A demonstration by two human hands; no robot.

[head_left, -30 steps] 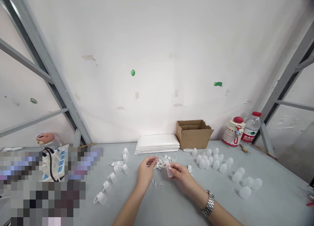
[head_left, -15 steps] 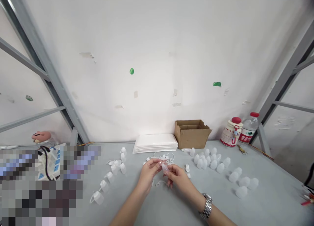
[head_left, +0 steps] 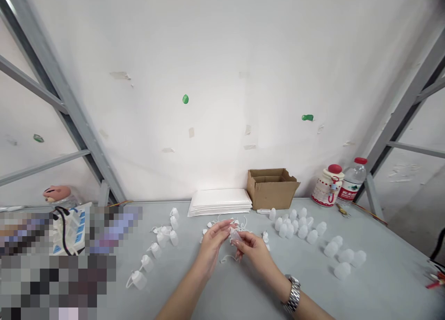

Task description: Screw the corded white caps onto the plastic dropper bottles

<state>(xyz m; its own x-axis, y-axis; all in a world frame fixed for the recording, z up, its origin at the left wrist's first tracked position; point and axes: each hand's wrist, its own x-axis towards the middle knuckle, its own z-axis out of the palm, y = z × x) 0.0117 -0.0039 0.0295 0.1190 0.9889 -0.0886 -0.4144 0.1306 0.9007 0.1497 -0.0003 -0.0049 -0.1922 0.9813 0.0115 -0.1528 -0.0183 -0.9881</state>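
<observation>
A small translucent white plastic bottle (head_left: 235, 235) is held tilted between my hands, above the middle of the table. My right hand (head_left: 253, 249) pinches its lower body between thumb and fingers. My left hand (head_left: 212, 243) curls around its upper end, thumb and fingertips close together; the exact contact there is partly hidden. Behind and under my hands lies a pile of white caps with looped straps (head_left: 243, 223). One loose strap (head_left: 227, 258) lies just in front of it. A few white caps (head_left: 265, 237) rest beside my right hand.
Capped bottles with strap loops (head_left: 139, 279) form a line at left. Several uncapped translucent bottles (head_left: 312, 237) stand at right. Along the wall are white flat packs (head_left: 220, 202), an open cardboard box (head_left: 274, 196), a red-lidded jar (head_left: 327, 188) and a water bottle (head_left: 352, 183). A power strip (head_left: 74, 229) lies far left.
My left fingers have shifted from a tight pinch on the bottle's upper end to a straighter, looser curl around it. My right hand keeps its pinch, with the bottle slightly turned.
</observation>
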